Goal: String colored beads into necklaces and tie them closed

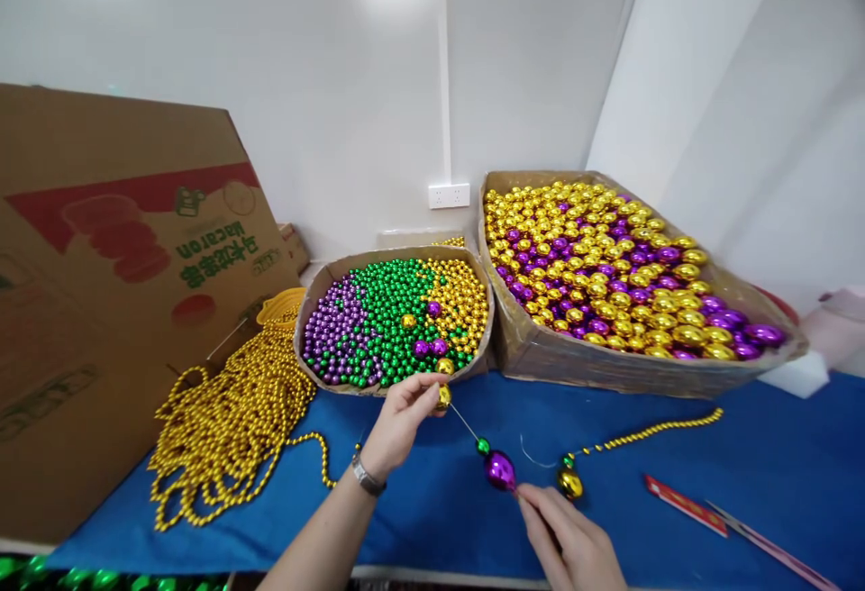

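My left hand [404,420] pinches a small gold bead [443,395] at the upper end of a thin wire [463,422], just in front of the small bead box. The wire runs down to a small green bead [482,446] and a large purple bead [500,470]. My right hand [568,541] is closed on the wire's lower end, right below the purple bead. A large gold bead [569,483] lies on the blue cloth beside it, joined to a string of small gold beads [645,431].
A small cardboard box [311,307] holds purple, green and gold small beads. A larger box [574,361] holds big gold and purple beads. A heap of gold bead strings [226,424] lies left, by a big carton [101,303]. Scissors [726,519] lie right.
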{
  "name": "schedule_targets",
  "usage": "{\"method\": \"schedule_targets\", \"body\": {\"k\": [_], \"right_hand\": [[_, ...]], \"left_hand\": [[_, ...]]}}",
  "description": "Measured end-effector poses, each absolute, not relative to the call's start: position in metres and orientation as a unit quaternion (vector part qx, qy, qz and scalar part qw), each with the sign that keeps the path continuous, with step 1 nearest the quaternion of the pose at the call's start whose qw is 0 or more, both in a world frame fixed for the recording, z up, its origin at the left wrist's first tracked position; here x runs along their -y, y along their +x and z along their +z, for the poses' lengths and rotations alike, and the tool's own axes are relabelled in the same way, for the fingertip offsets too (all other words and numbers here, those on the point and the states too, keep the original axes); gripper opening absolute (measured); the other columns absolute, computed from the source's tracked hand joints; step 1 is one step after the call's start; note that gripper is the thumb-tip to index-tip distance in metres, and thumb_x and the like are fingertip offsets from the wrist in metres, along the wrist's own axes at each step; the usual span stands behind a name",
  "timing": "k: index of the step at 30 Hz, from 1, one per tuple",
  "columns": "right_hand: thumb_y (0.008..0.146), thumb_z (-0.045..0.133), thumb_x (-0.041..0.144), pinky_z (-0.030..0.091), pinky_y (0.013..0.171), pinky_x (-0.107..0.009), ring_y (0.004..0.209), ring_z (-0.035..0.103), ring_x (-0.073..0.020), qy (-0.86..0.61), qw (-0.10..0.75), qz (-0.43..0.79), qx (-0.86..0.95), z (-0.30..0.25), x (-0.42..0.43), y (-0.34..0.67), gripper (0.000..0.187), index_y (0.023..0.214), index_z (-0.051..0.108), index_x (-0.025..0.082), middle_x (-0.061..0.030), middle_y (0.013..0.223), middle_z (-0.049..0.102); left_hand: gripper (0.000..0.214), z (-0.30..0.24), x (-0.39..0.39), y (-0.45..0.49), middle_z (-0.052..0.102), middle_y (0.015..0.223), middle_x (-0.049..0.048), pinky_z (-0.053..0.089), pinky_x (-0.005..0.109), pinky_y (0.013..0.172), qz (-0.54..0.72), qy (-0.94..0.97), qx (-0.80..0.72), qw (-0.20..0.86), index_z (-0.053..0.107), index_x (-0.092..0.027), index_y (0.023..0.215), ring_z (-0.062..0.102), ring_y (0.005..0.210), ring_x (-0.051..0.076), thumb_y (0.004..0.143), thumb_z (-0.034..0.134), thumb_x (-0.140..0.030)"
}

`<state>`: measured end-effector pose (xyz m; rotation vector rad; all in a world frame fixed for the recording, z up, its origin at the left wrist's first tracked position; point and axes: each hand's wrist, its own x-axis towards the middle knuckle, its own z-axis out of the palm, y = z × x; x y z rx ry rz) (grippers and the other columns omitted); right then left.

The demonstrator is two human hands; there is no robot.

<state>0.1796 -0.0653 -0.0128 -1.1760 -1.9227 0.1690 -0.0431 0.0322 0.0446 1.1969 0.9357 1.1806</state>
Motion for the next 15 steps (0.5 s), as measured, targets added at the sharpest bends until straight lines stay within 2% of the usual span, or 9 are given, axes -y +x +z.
{"method": "schedule_targets", "body": {"k": [8,11,15], "right_hand": [[0.093,0.039,0.026,0.054,0.065,-0.023,0.073,0.069,-0.0175,-0.467,0.403,-0.024,0.786,-0.015,0.066,0.184,0.026,0.101,0.063,0.019,-0.0048,0.083,0.072],[0.093,0.040,0.024,0.054,0.066,-0.024,0.074,0.069,-0.0178,-0.466,0.395,-0.031,0.791,-0.018,0.066,0.184,0.025,0.101,0.063,0.019,-0.0048,0.084,0.072],[0.092,0.041,0.025,0.054,0.063,-0.025,0.071,0.069,-0.0181,-0.474,0.393,-0.028,0.787,-0.026,0.064,0.182,0.025,0.101,0.064,0.020,-0.0052,0.082,0.071]], "left_hand": [[0.031,0.045,-0.031,-0.045,0.063,0.084,0.0050,0.050,0.028,0.070,0.487,0.574,-0.428,0.501,0.066,-0.016,0.104,0.057,0.076,0.016,0.082,0.059,-0.036],[0.029,0.044,-0.030,-0.046,0.063,0.095,0.0068,0.051,0.029,0.072,0.481,0.599,-0.429,0.475,0.066,-0.017,0.103,0.058,0.081,0.017,0.083,0.057,-0.035],[0.031,0.042,-0.022,-0.040,0.060,0.110,0.0084,0.050,0.031,0.079,0.468,0.642,-0.418,0.441,0.064,-0.020,0.107,0.058,0.093,0.020,0.078,0.064,-0.030]]}}
